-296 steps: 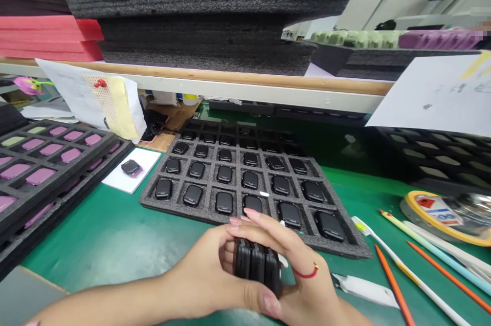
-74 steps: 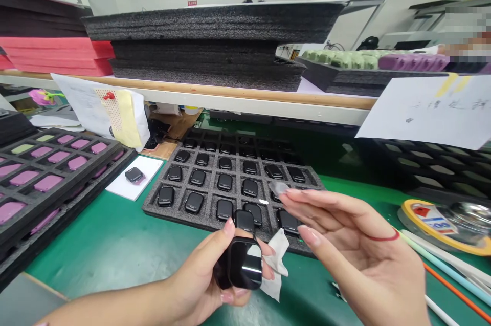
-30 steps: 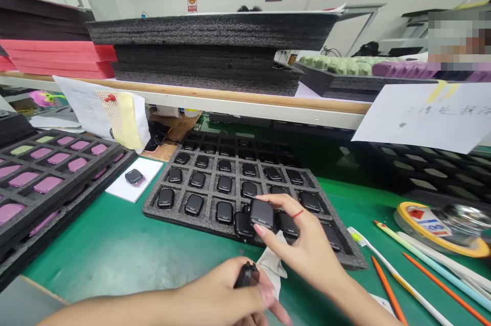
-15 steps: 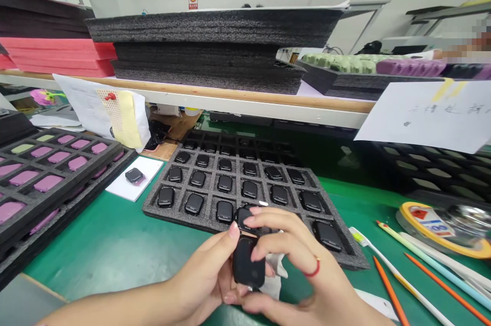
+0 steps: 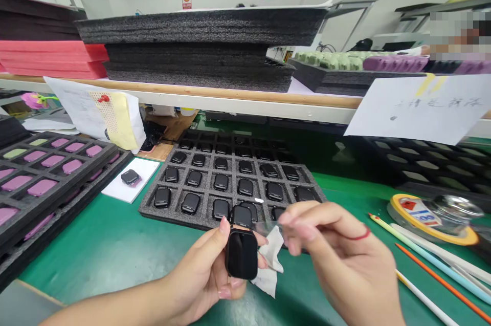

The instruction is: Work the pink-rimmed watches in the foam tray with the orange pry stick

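Upright in my left hand (image 5: 209, 269) is a black rectangular device (image 5: 242, 254) with its glossy screen facing me. A second black piece (image 5: 241, 215) shows just above it. To the right, my right hand (image 5: 326, 239) pinches a thin, clear film (image 5: 267, 227), which reaches toward the device. A crumpled white cloth (image 5: 273, 249) hangs by my left fingertips, partly hidden behind the device. Behind the hands lies a dark grey foam tray (image 5: 174, 217) holding several black devices in its compartments; my right hand covers its near right part.
Foam trays with purple pieces (image 5: 111, 154) sit at left, beside a white pad (image 5: 143, 168) bearing one device. Pencils (image 5: 437, 280) and a yellow tape roll (image 5: 399, 213) lie at right. A shelf (image 5: 215, 98) with foam stacks crosses behind.
My right hand has moved right, off the device, with clear film now between its fingers. The device's screen is uncovered. The view has shifted slightly.
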`<state>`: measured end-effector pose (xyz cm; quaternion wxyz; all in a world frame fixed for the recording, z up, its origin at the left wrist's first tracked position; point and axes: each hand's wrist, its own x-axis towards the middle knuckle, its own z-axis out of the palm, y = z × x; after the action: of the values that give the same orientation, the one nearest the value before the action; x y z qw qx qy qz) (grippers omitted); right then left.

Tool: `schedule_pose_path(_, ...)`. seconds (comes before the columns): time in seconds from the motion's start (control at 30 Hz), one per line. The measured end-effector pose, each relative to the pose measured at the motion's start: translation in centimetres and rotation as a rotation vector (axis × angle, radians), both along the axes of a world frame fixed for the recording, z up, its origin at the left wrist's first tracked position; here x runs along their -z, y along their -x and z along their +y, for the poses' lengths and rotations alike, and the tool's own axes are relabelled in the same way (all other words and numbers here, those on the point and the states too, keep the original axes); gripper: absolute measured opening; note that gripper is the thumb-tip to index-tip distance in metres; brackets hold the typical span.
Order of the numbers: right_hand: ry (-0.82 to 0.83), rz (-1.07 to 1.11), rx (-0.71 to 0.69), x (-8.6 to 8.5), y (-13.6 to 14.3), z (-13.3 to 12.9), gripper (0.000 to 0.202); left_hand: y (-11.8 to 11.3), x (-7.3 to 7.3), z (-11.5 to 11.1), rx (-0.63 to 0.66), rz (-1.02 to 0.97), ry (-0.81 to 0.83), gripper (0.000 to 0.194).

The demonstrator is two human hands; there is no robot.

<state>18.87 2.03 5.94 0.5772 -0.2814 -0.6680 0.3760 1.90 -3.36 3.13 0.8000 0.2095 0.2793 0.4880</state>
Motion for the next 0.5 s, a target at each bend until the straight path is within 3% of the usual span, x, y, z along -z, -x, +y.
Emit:
schedule_pose_path(0.13,0.069,0.122,0.049,0.2,-0.7,0.3,0.005,0.2,-0.1,0.0,0.025,-0.048,-0.043,0.049)
schedule_pose_path(0.17,0.042,0.104,0.069,0.3,-0.9,0.4,0.011,0.2,-0.1,0.0,0.029,-0.055,-0.049,0.048)
schedule_pose_path(0.23,-0.051,0.031,0.088,0.5,-1.2,0.4,0.023,0.2,-0.1,-0.1,0.029,-0.056,-0.052,0.047)
schedule_pose_path(0.37,-0.306,-0.205,0.113,0.1,-2.0,0.5,0.023,0.2,-0.1,-0.2,0.026,-0.037,-0.047,0.049)
schedule_pose_path(0.5,-0.443,-0.398,-0.062,-0.7,-2.7,-0.2,0.027,0.2,-0.2,-0.2,0.015,-0.043,-0.027,0.047)
